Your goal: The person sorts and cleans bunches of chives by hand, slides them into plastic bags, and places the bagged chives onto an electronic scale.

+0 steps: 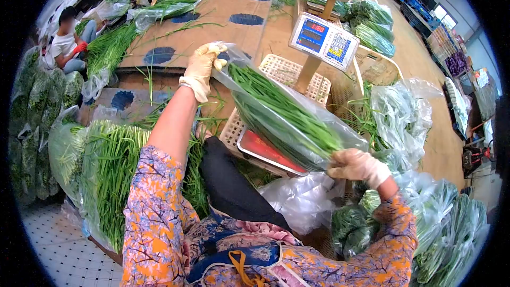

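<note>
A long clear plastic bag of green garlic chives (284,107) stretches slantwise in front of me. My left hand (202,69), in a pale glove, pinches its upper left end. At the lower right end, my gloved right hand (357,167) is closed around the bag. Beneath the bag is the red weighing plate (265,148) of a digital scale, partly hidden by it; I cannot tell whether they touch. The scale's lit display (325,40) stands on a post just beyond.
Loose chives (114,165) lie in a heap at left. White plastic bags (303,199) and filled bags (451,228) lie at right. A cream plastic crate (303,77) stands by the scale. Beyond is a brown board (212,29) with blue patches. A person (69,45) sits far left; others are at the back.
</note>
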The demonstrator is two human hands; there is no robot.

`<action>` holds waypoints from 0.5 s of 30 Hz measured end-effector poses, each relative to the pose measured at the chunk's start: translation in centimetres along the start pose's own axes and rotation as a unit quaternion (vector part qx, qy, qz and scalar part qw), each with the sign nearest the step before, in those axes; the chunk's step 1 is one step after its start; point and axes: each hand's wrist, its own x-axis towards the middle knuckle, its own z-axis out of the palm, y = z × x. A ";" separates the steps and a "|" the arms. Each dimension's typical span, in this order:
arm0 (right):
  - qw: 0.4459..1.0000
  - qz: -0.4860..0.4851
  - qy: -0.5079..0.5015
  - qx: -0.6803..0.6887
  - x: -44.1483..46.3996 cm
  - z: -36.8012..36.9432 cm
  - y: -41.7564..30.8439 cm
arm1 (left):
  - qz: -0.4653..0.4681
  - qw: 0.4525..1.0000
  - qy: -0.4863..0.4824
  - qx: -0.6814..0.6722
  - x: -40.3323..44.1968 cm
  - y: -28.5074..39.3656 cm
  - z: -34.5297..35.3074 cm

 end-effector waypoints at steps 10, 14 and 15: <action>0.932 0.030 0.214 -0.292 -7.4 -4.7 -4.2 | 0.033 0.999 0.013 0.021 -0.5 1.0 0.8; 0.889 -0.116 0.399 -0.191 -5.7 -5.4 -9.9 | 0.093 0.994 0.010 0.058 -1.1 0.5 2.2; 0.860 -0.166 0.464 -0.129 -4.1 -5.3 -10.5 | 0.089 0.994 0.018 0.059 -1.2 0.6 2.7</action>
